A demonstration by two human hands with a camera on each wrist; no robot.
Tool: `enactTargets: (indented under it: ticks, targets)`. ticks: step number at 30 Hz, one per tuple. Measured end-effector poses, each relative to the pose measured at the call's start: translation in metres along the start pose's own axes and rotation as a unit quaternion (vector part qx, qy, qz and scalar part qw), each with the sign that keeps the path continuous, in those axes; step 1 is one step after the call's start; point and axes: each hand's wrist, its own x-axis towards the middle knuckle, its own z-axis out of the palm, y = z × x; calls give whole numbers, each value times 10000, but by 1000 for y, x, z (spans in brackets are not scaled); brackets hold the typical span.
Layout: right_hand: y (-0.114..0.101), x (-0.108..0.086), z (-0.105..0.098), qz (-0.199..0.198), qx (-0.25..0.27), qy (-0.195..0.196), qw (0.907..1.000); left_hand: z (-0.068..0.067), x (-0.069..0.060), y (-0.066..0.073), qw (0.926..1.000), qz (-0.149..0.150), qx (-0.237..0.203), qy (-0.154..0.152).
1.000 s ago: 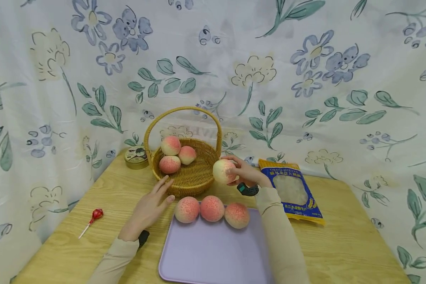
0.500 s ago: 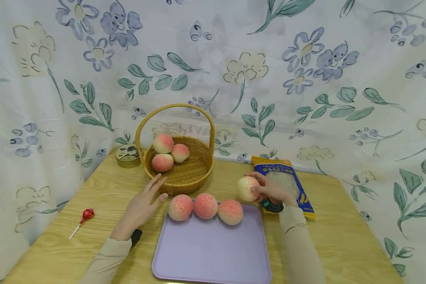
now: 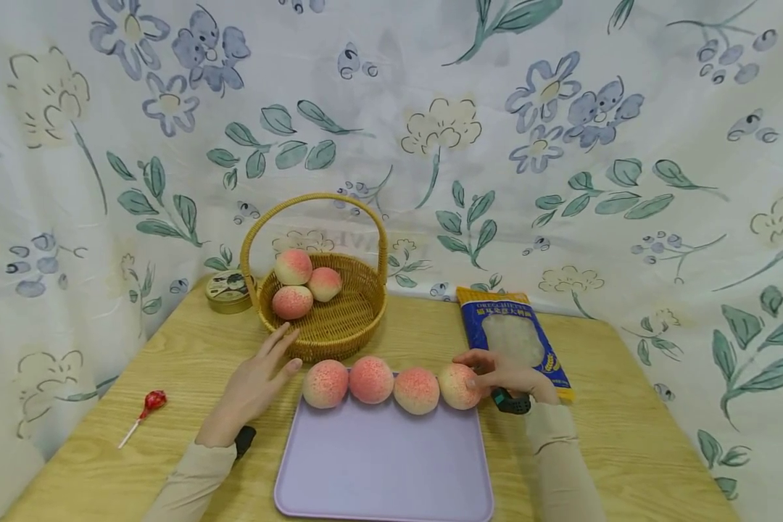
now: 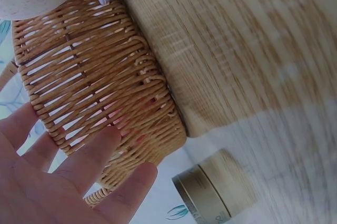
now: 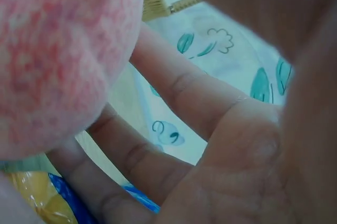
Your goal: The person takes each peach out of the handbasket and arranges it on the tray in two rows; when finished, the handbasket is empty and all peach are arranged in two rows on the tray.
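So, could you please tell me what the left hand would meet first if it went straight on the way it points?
The left hand would probably meet the near side of the wicker basket first; its fingertips seem close to it, though I cannot tell whether they touch.

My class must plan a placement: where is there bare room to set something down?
Bare: the near part of the tray, in front of four peaches; inside the basket, right of its three peaches; the table right of the pasta bag and right sleeve. Crowded: the tray's far edge, where the right fingers hold the rightmost peach.
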Motion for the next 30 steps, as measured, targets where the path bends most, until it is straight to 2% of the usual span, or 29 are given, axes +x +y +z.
enactTargets:
  ticks: [6, 11, 17, 24, 26, 30]
  targets:
    - [-4, 4, -1, 215, -464, -55, 9987, 0, -1, -1, 10000, 5, 7, 23]
    - [-8, 5, -2, 384, -655, -64, 9971, -1, -1, 0, 10000, 23, 4, 31]
    - [-20, 7, -7, 472, -959, 195, 9941, -1, -1, 2, 10000, -17, -23, -4]
    - [-45, 19, -18, 538, -1357, 523, 9879, -1, -3, 0, 10000, -74, -15, -27]
    - [-56, 26, -20, 537, -1258, 538, 9891, -1, -2, 0, 9999, -92, -12, -46]
    - [-82, 48, -20, 323, -677, 310, 9967, 1, -1, 1, 10000, -82, -24, -44]
